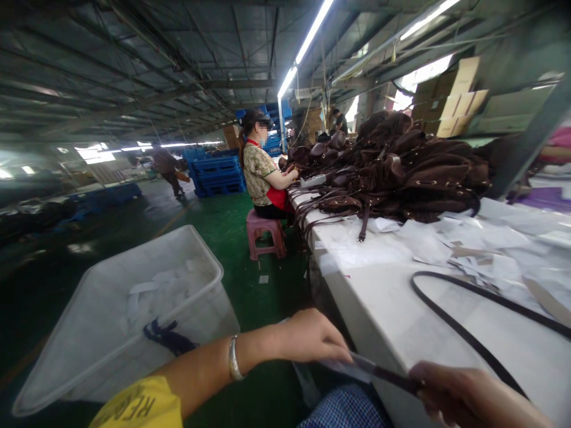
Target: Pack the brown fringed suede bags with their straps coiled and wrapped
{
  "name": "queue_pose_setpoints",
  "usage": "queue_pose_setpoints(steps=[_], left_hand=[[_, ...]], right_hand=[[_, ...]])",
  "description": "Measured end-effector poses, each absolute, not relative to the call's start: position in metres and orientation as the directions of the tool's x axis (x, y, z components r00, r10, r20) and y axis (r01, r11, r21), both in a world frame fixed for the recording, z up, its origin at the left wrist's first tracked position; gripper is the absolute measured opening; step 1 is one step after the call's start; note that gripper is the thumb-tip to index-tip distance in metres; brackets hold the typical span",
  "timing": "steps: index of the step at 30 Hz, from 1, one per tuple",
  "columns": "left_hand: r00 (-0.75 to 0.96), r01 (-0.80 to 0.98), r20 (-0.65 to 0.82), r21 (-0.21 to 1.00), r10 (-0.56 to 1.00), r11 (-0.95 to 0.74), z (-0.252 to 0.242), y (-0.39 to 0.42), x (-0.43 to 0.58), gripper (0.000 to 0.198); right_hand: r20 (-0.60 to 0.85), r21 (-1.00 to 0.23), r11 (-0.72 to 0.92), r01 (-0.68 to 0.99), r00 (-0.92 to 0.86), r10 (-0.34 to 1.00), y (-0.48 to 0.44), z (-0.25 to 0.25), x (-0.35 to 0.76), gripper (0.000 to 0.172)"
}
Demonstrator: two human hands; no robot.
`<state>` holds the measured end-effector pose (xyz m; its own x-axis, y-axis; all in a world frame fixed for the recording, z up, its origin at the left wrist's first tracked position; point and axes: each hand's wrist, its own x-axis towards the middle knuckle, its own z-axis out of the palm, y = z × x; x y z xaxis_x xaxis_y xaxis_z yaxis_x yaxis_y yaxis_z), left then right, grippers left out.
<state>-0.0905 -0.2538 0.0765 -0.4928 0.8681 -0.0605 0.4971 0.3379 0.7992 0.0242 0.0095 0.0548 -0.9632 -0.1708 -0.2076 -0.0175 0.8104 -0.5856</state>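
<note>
Low in the head view, my left hand (310,336) is closed in a pinch on a thin, translucent plastic wrapping (360,367). The wrapping runs along to one end of a dark strap (395,378). My right hand (464,389), slightly blurred, grips that strap at the lower right, over the table's edge. A long dark strap loop (459,324) lies on the white table (414,333) beyond my right hand; whether it joins the held piece cannot be made out.
Dark brown bags (392,166) are heaped on the table, with loose white papers and films (504,232) nearer. To the left stands a white plastic bin (196,315) with scraps inside and dark blue cords on its rim. A co-worker (261,160) sits on a pink stool (266,232).
</note>
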Motion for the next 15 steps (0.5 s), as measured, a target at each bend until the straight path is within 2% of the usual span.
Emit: queue_pose_setpoints(steps=[3,5,7,11,15], left_hand=[[-0.452,0.374,-0.094,0.883,0.887,0.284,0.077,-0.23,-0.077,0.037],[-0.452,0.337,-0.119,0.895,0.884,0.292,0.081,-0.22,-0.068,0.041],[-0.447,0.367,-0.152,0.868,0.882,0.336,0.085,-0.219,-0.07,0.042],[-0.48,0.443,-0.272,0.746,0.834,0.498,0.079,-0.231,-0.099,0.048],[-0.452,0.429,-0.32,0.74,0.833,0.517,0.071,-0.229,-0.108,0.046]], right_hand=[[-0.168,-0.579,0.805,-0.132,-0.946,-0.277,-0.013,0.089,0.026,0.023],[-0.153,-0.575,0.802,-0.16,-0.942,-0.298,-0.02,0.104,0.023,0.022],[-0.147,-0.638,0.753,-0.16,-0.935,-0.322,-0.011,0.106,0.02,0.018],[-0.289,-0.67,0.743,-0.019,-0.914,-0.284,0.023,0.092,0.033,0.014],[-0.242,-0.711,0.701,-0.052,-0.918,-0.313,0.023,0.094,0.036,0.013]])
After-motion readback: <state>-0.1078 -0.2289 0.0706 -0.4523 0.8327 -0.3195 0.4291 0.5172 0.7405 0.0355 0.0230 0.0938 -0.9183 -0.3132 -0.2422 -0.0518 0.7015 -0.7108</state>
